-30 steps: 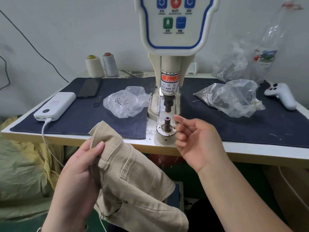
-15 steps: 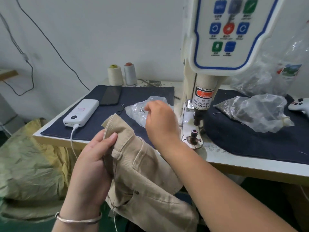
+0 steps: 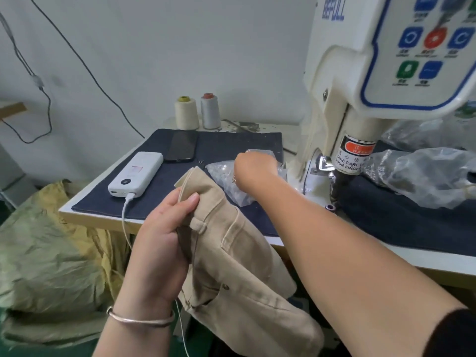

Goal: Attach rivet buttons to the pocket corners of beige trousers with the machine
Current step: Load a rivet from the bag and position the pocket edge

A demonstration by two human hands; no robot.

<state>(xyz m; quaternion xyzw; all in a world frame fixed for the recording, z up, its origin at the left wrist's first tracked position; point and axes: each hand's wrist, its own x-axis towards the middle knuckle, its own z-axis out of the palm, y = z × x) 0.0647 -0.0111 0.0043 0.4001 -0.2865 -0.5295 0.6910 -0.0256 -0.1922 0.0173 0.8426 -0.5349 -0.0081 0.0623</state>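
My left hand point(image 3: 164, 230) grips the waistband corner of the beige trousers point(image 3: 239, 269), thumb on top, holding them in front of the table edge. One rivet shows at a pocket corner on the trousers. My right hand point(image 3: 253, 168) reaches into a clear plastic bag of rivet parts point(image 3: 224, 173) on the dark cloth; its fingers are hidden behind the hand. The rivet machine point(image 3: 358, 104) stands at the right, with its lower die point(image 3: 330, 207) just right of my forearm.
On the dark blue cloth point(image 3: 159, 191) lie a white power bank point(image 3: 136, 173) with cable and a black phone point(image 3: 181, 145). Two thread cones point(image 3: 197, 112) stand at the back. More plastic bags point(image 3: 422, 176) lie right of the machine. Yellow-green fabric point(image 3: 49, 264) is heaped at the left.
My right hand left the machine's die and moved left into the clear bag of rivets. The view turned left. My left hand kept its hold on the trousers.
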